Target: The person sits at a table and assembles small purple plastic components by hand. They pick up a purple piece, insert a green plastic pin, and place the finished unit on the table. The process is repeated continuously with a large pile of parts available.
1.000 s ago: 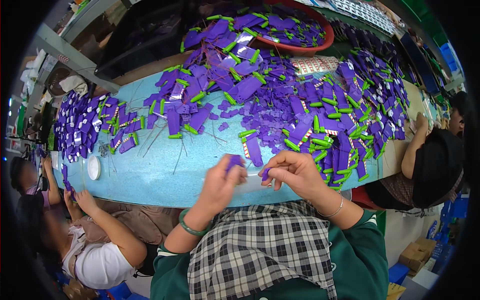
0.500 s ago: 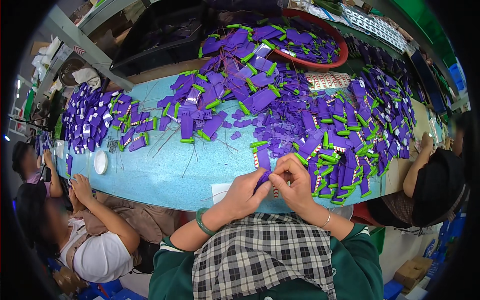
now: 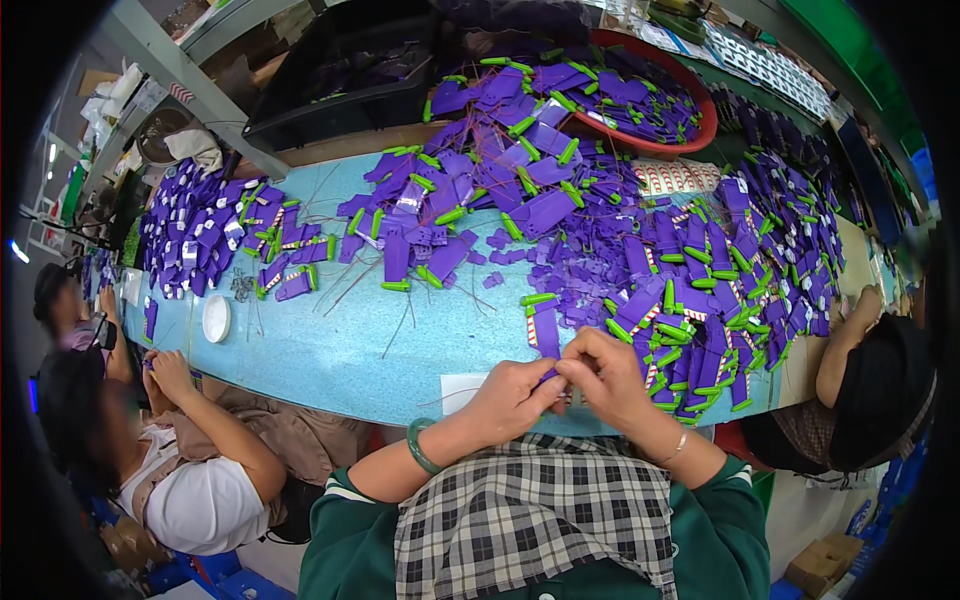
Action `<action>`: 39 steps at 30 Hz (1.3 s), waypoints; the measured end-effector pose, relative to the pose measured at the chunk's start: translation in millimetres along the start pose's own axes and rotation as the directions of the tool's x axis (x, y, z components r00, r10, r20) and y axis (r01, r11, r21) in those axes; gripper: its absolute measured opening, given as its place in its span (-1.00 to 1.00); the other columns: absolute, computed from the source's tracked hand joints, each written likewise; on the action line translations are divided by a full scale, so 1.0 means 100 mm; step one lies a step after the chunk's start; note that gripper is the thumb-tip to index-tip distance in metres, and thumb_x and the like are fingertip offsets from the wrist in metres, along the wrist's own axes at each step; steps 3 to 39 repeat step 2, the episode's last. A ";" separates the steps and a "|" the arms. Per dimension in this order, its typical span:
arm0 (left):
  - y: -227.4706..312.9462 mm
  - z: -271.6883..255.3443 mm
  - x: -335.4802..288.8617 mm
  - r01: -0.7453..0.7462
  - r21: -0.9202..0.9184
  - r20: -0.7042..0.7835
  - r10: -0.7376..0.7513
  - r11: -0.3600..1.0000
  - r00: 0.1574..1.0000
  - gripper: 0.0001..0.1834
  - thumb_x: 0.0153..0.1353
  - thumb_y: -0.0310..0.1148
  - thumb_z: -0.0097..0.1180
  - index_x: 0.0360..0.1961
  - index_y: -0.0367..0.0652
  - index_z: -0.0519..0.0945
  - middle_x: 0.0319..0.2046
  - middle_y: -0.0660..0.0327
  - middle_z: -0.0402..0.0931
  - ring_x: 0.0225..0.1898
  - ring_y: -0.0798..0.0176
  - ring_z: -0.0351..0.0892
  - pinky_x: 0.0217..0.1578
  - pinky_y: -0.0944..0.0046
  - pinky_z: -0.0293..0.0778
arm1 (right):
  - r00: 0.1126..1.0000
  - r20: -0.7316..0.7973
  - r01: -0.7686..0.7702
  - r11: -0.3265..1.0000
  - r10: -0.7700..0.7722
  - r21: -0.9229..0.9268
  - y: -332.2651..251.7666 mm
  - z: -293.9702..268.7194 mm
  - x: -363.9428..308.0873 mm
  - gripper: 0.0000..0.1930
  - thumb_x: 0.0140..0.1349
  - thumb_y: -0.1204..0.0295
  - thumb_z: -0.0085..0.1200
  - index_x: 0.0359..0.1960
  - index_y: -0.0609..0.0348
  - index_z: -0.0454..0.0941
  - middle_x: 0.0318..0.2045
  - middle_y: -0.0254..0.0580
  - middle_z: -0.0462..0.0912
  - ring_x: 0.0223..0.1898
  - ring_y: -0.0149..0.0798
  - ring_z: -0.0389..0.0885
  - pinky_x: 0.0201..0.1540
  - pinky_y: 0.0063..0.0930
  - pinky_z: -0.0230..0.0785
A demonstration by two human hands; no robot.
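Note:
My left hand [image 3: 512, 402] is closed round a small purple plastic part [image 3: 547, 377], which is mostly hidden by the fingers. From the other side my right hand [image 3: 610, 380] pinches at the same part, thumb and fingertips together. A bit of red-and-white stripe shows between the hands. Just beyond them lies a flat purple piece [image 3: 544, 330] with a bright green end and a striped edge. Many like it form a heap [image 3: 700, 330] to the right. Under my left hand's side, a white paper sheet [image 3: 458, 388] rests on the blue tabletop [image 3: 340, 345].
Loose purple pieces with thin wires [image 3: 440, 190] pile up ahead, before a red basin [image 3: 705, 125] of more. A black crate [image 3: 340, 110] stands far left. A white round dish [image 3: 216, 318] sits left. Co-workers sit at the left [image 3: 200, 490] and right [image 3: 870, 390].
The whole view has shifted slightly, so the table appears further right and lower. My hands stay together on the purple part; the striped bit beneath them is now more covered.

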State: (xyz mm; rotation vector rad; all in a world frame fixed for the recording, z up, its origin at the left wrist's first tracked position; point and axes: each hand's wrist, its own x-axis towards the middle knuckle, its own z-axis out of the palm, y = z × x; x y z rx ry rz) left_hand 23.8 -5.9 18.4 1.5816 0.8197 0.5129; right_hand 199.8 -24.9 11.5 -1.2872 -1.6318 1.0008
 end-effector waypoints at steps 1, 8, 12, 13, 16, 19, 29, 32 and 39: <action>0.00 -0.05 0.03 -0.057 0.065 -0.008 0.058 0.996 0.998 -0.72 0.31 -0.22 -0.01 -0.20 -0.25 0.49 -0.47 0.05 0.62 -0.39 0.12 0.66 -0.35 0.19 0.51 | 1.000 0.016 0.020 0.999 -0.019 -0.033 0.01 -0.09 0.03 -0.88 0.18 0.47 0.14 -0.45 0.22 0.49 -0.56 -0.26 0.49 -0.61 -0.38 0.47 -0.55 -0.49 0.26; -0.04 -0.09 0.05 -0.111 0.131 -0.012 0.114 0.985 0.993 -0.64 0.31 -0.15 0.02 -0.09 -0.25 0.45 -0.39 0.00 0.64 -0.30 0.07 0.67 -0.27 0.17 0.52 | 0.998 0.058 0.007 1.000 -0.006 -0.015 0.06 -0.25 0.10 -0.90 0.21 0.45 0.11 -0.43 0.19 0.51 -0.52 -0.22 0.56 -0.57 -0.31 0.52 -0.49 -0.50 0.34; -0.04 -0.09 0.05 -0.111 0.131 -0.012 0.114 0.985 0.993 -0.64 0.31 -0.15 0.02 -0.09 -0.25 0.45 -0.39 0.00 0.64 -0.30 0.07 0.67 -0.27 0.17 0.52 | 0.998 0.058 0.007 1.000 -0.006 -0.015 0.06 -0.25 0.10 -0.90 0.21 0.45 0.11 -0.43 0.19 0.51 -0.52 -0.22 0.56 -0.57 -0.31 0.52 -0.49 -0.50 0.34; -0.04 -0.09 0.05 -0.111 0.131 -0.012 0.114 0.985 0.993 -0.64 0.31 -0.15 0.02 -0.09 -0.25 0.45 -0.39 0.00 0.64 -0.30 0.07 0.67 -0.27 0.17 0.52 | 0.998 0.058 0.007 1.000 -0.006 -0.015 0.06 -0.25 0.10 -0.90 0.21 0.45 0.11 -0.43 0.19 0.51 -0.52 -0.22 0.56 -0.57 -0.31 0.52 -0.49 -0.50 0.34; -0.04 -0.09 0.05 -0.111 0.131 -0.012 0.114 0.985 0.993 -0.64 0.31 -0.15 0.02 -0.09 -0.25 0.45 -0.39 0.00 0.64 -0.30 0.07 0.67 -0.27 0.17 0.52 | 0.998 0.058 0.007 1.000 -0.006 -0.015 0.06 -0.25 0.10 -0.90 0.21 0.45 0.11 -0.43 0.19 0.51 -0.52 -0.22 0.56 -0.57 -0.31 0.52 -0.49 -0.50 0.34; -0.04 -0.09 0.05 -0.111 0.131 -0.012 0.114 0.985 0.993 -0.64 0.31 -0.15 0.02 -0.09 -0.25 0.45 -0.39 0.00 0.64 -0.30 0.07 0.67 -0.27 0.17 0.52 | 0.998 0.058 0.007 1.000 -0.006 -0.015 0.06 -0.25 0.10 -0.90 0.21 0.45 0.11 -0.43 0.19 0.51 -0.52 -0.22 0.56 -0.57 -0.31 0.52 -0.49 -0.50 0.34; -0.04 -0.09 0.05 -0.111 0.131 -0.012 0.114 0.985 0.993 -0.64 0.31 -0.15 0.02 -0.09 -0.25 0.45 -0.39 0.00 0.64 -0.30 0.07 0.67 -0.27 0.17 0.52 | 0.998 0.058 0.007 1.000 -0.006 -0.015 0.06 -0.25 0.10 -0.90 0.21 0.45 0.11 -0.43 0.19 0.51 -0.52 -0.22 0.56 -0.57 -0.31 0.52 -0.49 -0.50 0.34; -0.04 -0.09 0.05 -0.111 0.131 -0.012 0.114 0.985 0.993 -0.64 0.31 -0.15 0.02 -0.09 -0.25 0.45 -0.39 0.00 0.64 -0.30 0.07 0.67 -0.27 0.17 0.52 | 0.998 0.058 0.007 1.000 -0.006 -0.015 0.06 -0.25 0.10 -0.90 0.21 0.45 0.11 -0.43 0.19 0.51 -0.52 -0.22 0.56 -0.57 -0.31 0.52 -0.49 -0.50 0.34; -0.04 -0.09 0.05 -0.111 0.131 -0.012 0.114 0.985 0.993 -0.64 0.31 -0.15 0.02 -0.09 -0.25 0.45 -0.39 0.00 0.64 -0.30 0.07 0.67 -0.27 0.17 0.52 | 0.998 0.058 0.007 1.000 -0.006 -0.015 0.06 -0.25 0.10 -0.90 0.21 0.45 0.11 -0.43 0.19 0.51 -0.52 -0.22 0.56 -0.57 -0.31 0.52 -0.49 -0.50 0.34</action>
